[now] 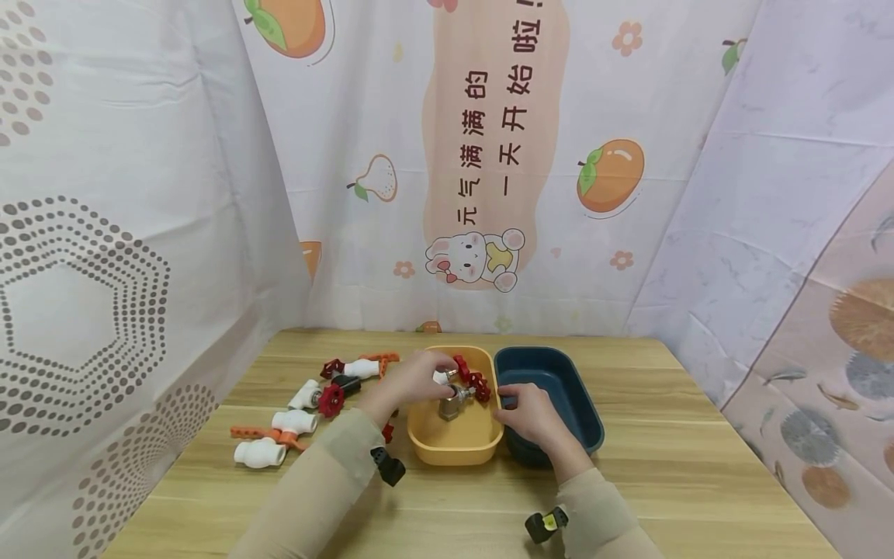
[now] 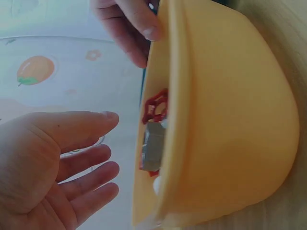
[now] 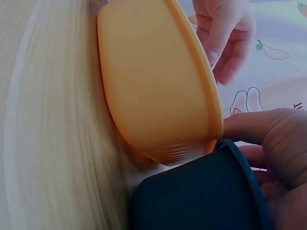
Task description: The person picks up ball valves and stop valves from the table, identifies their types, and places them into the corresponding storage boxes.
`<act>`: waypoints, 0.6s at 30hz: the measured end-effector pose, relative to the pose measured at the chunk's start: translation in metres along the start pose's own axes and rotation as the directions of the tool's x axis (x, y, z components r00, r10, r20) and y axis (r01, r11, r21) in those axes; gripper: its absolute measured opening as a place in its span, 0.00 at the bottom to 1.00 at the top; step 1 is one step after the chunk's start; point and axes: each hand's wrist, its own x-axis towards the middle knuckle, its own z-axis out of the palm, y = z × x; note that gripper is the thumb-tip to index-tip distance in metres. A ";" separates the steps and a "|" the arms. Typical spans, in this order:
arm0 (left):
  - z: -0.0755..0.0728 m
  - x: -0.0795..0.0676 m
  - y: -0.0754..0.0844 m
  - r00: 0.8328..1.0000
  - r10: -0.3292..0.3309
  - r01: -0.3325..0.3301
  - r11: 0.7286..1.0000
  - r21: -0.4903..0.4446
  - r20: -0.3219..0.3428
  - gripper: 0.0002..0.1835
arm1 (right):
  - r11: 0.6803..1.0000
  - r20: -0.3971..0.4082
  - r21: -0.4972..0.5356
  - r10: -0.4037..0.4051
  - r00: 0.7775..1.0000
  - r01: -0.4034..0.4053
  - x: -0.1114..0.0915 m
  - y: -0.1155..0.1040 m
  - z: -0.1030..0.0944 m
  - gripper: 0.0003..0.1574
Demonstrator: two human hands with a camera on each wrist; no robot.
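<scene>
My left hand (image 1: 427, 376) is over the yellow plastic bin (image 1: 457, 456). In the left wrist view its thumb and fingers are spread apart, with nothing between them. Inside the bin lie a grey metal valve (image 1: 450, 405) and red handwheels (image 1: 480, 386), with a white piece (image 1: 441, 377) partly hidden by the left hand. My right hand (image 1: 534, 415) grips the bin's right rim, thumb on the yellow side and fingers over the dark blue bin (image 1: 594, 419). Whether it also holds the blue rim, I cannot tell. The two bins stand side by side, rims touching.
Left of the bins, several valves lie on the wooden table (image 1: 663, 466): white ball valves (image 1: 260, 453) with orange handles (image 1: 254, 432), a white valve (image 1: 305, 394) with a red handwheel (image 1: 331, 400), and a black one (image 1: 348, 383). A printed curtain (image 1: 391, 256) hangs behind.
</scene>
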 end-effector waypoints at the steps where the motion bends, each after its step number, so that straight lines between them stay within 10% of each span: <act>1: -0.002 -0.001 0.001 1.000 0.000 0.000 1.000 0.003 -0.006 0.24 | 1.000 -0.001 -0.001 -0.003 1.000 0.003 0.000 0.000 0.000 0.29; 18: -0.035 -0.024 0.004 0.989 -0.054 0.050 0.998 -0.032 -0.135 0.23 | 1.000 -0.006 -0.010 -0.016 1.000 0.016 -0.002 -0.001 0.000 0.29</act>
